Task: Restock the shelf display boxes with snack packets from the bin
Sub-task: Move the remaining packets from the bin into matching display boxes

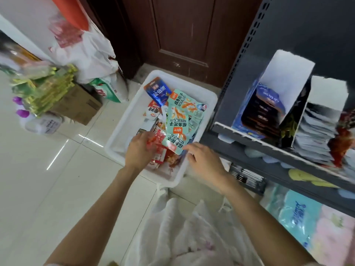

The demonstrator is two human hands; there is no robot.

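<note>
Both forearms reach down: left hand point(138, 150) grips red packets point(157, 143) in the white bin point(123, 135), right hand point(201, 160) fingers loosely spread beside teal packets point(177, 120); shelf display boxes point(269, 104) part-filled, bin well stocked, restocking unfinished

**Floor and shelf, what sits on them**

Pale tiled floor point(48, 189) carries white bin point(123, 135) of snack packets. Left of bin: cardboard box point(80, 106). Right of bin: dark shelf point(269, 150) bearing blue display box point(249, 112) and a second display box point(322, 120).
</note>
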